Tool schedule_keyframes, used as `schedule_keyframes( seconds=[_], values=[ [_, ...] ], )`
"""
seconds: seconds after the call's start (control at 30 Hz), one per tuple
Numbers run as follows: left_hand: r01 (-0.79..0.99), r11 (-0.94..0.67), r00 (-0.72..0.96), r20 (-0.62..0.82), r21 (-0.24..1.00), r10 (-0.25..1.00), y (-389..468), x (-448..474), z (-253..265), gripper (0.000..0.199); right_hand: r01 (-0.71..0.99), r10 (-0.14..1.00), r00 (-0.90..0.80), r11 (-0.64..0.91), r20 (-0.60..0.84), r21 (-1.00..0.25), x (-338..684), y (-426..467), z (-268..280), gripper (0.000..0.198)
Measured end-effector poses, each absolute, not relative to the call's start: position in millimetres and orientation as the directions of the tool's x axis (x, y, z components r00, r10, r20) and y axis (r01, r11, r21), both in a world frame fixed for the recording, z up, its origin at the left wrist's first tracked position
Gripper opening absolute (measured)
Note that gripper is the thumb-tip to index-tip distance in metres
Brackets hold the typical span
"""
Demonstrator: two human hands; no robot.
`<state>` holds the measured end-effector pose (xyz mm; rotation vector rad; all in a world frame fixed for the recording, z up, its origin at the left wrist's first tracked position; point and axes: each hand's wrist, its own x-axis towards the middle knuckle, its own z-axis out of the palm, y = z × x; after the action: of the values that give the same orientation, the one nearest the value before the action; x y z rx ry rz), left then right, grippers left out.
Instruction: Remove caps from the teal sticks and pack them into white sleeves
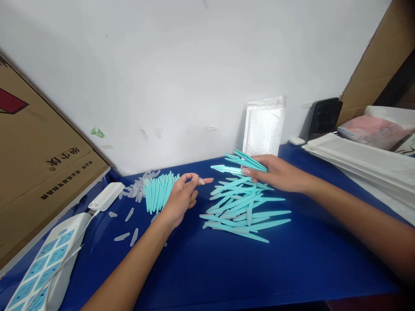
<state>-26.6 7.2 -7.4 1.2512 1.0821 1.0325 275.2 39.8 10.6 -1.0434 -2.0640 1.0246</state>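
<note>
My right hand point(269, 172) is closed around several turquoise eyebrow razors point(248, 162), their ends fanned out to the left. One razor point(225, 169) lies lower than the others and points toward my left hand. My left hand point(183, 194) pinches a small translucent blade cap point(201, 181) with the index finger stretched out, a short way from that razor. Under my right hand is a loose pile of turquoise razors point(248, 203), some with caps on. Behind my left hand stands a neat row of razors point(158, 192), partly hidden by it. Loose translucent caps point(138, 186) are heaped beside that row.
A few stray caps point(122, 236) lie on the blue tabletop point(201, 276). A power strip point(48, 263) and white adapter point(106, 196) sit at the left by a cardboard box point(42, 160). A bubble mailer point(264, 125) leans on the wall; white trays point(359, 168) are stacked right.
</note>
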Motion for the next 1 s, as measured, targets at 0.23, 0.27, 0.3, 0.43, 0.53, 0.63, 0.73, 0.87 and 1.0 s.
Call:
schedule_keyframes(
  seconds=[0.23, 0.27, 0.3, 0.43, 0.53, 0.63, 0.73, 0.87, 1.0],
  values=[
    [-0.075, 0.040, 0.150, -0.028, 0.996, 0.988, 5, -23, -5, 0.033, 0.364, 0.820, -0.550, 0.410, 0.162, -0.836, 270, 34, 14, 0.043],
    [-0.080, 0.041, 0.140, -0.030, 0.996, 0.990, 4, -22, -5, 0.034, 0.361, 0.819, -0.550, 0.410, 0.164, -0.837, 269, 34, 14, 0.043],
    [-0.082, 0.041, 0.130, -0.030, 0.996, 0.991, 4, -21, -6, 0.034, 0.359, 0.821, -0.547, 0.407, 0.164, -0.840, 268, 33, 14, 0.043],
    [-0.071, 0.045, 0.112, -0.036, 0.996, 0.993, 2, -19, -7, 0.036, 0.370, 0.831, -0.535, 0.390, 0.150, -0.843, 266, 32, 13, 0.043],
    [-0.062, 0.049, 0.115, -0.042, 0.997, 0.993, 2, -17, -7, 0.038, 0.377, 0.830, -0.539, 0.391, 0.145, -0.840, 266, 31, 12, 0.042],
    [-0.049, 0.058, 0.116, -0.052, 0.997, 0.992, 1, -16, -6, 0.039, 0.360, 0.823, -0.550, 0.384, 0.139, -0.850, 265, 30, 13, 0.041],
    [-0.023, 0.072, 0.122, -0.069, 0.997, 0.990, 0, -15, -4, 0.039, 0.336, 0.822, -0.555, 0.359, 0.125, -0.871, 264, 28, 14, 0.043],
    [0.034, 0.084, 0.154, -0.088, 0.996, 0.984, -1, -14, -5, 0.040, 0.320, 0.825, -0.547, 0.365, 0.144, -0.874, 260, 26, 16, 0.045],
    [0.056, 0.080, 0.165, -0.088, 0.995, 0.982, -3, -11, -9, 0.041, 0.295, 0.826, -0.538, 0.369, 0.166, -0.882, 257, 23, 14, 0.041]
  ],
)
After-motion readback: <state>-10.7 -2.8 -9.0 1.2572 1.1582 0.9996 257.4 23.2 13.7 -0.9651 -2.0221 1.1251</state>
